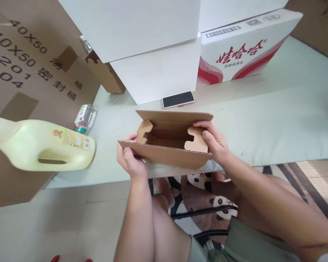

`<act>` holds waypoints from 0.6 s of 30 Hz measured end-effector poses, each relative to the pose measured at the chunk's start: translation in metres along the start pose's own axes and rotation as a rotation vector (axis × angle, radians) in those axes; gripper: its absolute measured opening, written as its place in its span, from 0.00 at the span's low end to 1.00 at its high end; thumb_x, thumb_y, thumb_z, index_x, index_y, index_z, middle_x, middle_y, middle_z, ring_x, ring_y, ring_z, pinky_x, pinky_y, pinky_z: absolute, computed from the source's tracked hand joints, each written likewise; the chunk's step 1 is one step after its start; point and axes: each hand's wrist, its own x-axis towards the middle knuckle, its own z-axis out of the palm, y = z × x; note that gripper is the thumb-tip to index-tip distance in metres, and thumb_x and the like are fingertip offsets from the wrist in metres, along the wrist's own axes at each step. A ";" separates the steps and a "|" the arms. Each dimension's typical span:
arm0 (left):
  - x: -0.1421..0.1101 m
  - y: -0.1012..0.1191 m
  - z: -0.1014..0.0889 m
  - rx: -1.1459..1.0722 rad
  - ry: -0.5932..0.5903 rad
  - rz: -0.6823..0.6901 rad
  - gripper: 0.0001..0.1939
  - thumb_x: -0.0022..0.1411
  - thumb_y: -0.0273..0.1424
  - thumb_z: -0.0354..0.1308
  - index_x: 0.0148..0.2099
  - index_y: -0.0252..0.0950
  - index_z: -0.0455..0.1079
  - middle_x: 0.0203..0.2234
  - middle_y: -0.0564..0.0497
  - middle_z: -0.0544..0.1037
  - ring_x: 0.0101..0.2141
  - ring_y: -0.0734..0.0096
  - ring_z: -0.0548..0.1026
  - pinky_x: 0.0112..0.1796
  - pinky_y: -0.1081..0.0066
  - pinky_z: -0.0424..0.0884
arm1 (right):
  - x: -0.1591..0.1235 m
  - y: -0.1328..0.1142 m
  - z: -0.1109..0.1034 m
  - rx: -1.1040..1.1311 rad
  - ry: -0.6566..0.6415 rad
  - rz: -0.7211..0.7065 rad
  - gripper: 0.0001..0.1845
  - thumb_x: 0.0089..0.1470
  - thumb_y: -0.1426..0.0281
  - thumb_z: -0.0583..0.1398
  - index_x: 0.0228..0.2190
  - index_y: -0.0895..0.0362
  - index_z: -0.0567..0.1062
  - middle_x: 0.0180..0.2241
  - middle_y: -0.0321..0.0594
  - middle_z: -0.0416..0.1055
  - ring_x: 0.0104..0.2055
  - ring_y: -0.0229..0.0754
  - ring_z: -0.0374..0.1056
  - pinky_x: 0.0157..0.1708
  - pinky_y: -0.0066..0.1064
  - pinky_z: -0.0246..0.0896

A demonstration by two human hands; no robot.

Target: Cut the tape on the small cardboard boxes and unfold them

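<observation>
A brown cardboard box [175, 154] with its top flaps raised is between my two hands at the table's front edge. Nothing shows in the part of its inside that I can see. My left hand [131, 160] grips the near-left corner, thumb on the outer front wall and fingers by the left notched flap [143, 131]. On the other end, my right hand [214, 141] holds the right notched flap [197, 140], its fingers reaching to the far flap [175, 116].
Beyond the box lie a phone [178, 99] and stacked white cartons [158, 72], with a red-and-white carton [243, 54] to their right. A pale yellow jug [24, 145], a clear bottle [86, 115] and another small cardboard box [106, 74] stand left. Large cartons [43, 22] wall the left side.
</observation>
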 end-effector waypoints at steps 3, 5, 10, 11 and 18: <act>0.000 0.000 -0.001 0.024 -0.006 0.002 0.13 0.62 0.33 0.44 0.29 0.37 0.67 0.35 0.47 0.79 0.41 0.62 0.77 0.43 0.61 0.72 | 0.000 0.001 0.000 -0.003 -0.004 0.005 0.17 0.65 0.55 0.50 0.44 0.49 0.73 0.45 0.43 0.72 0.48 0.49 0.69 0.51 0.47 0.64; 0.000 0.000 -0.001 0.026 -0.011 -0.001 0.13 0.62 0.33 0.44 0.29 0.37 0.67 0.35 0.47 0.79 0.42 0.62 0.77 0.43 0.61 0.72 | -0.001 0.001 0.001 -0.003 -0.002 0.009 0.17 0.65 0.55 0.50 0.44 0.49 0.73 0.45 0.43 0.73 0.48 0.49 0.69 0.51 0.47 0.64; 0.000 0.000 -0.001 0.027 -0.026 0.015 0.12 0.62 0.33 0.45 0.29 0.38 0.66 0.35 0.47 0.78 0.42 0.61 0.77 0.44 0.60 0.71 | -0.001 0.002 0.001 -0.009 0.006 -0.007 0.17 0.65 0.55 0.50 0.43 0.49 0.73 0.44 0.42 0.74 0.48 0.49 0.69 0.50 0.47 0.63; 0.000 -0.001 -0.001 0.023 -0.028 0.017 0.12 0.61 0.33 0.45 0.29 0.38 0.66 0.35 0.47 0.78 0.42 0.61 0.77 0.44 0.60 0.71 | -0.001 0.002 0.001 -0.007 0.007 -0.011 0.16 0.65 0.56 0.50 0.42 0.49 0.73 0.43 0.42 0.74 0.48 0.49 0.69 0.50 0.47 0.63; 0.000 -0.001 -0.002 -0.048 -0.022 -0.004 0.12 0.61 0.33 0.47 0.29 0.37 0.68 0.35 0.47 0.79 0.42 0.61 0.77 0.45 0.59 0.71 | -0.001 0.003 0.002 -0.007 0.015 -0.015 0.16 0.65 0.56 0.50 0.41 0.50 0.73 0.42 0.42 0.75 0.45 0.49 0.69 0.48 0.46 0.64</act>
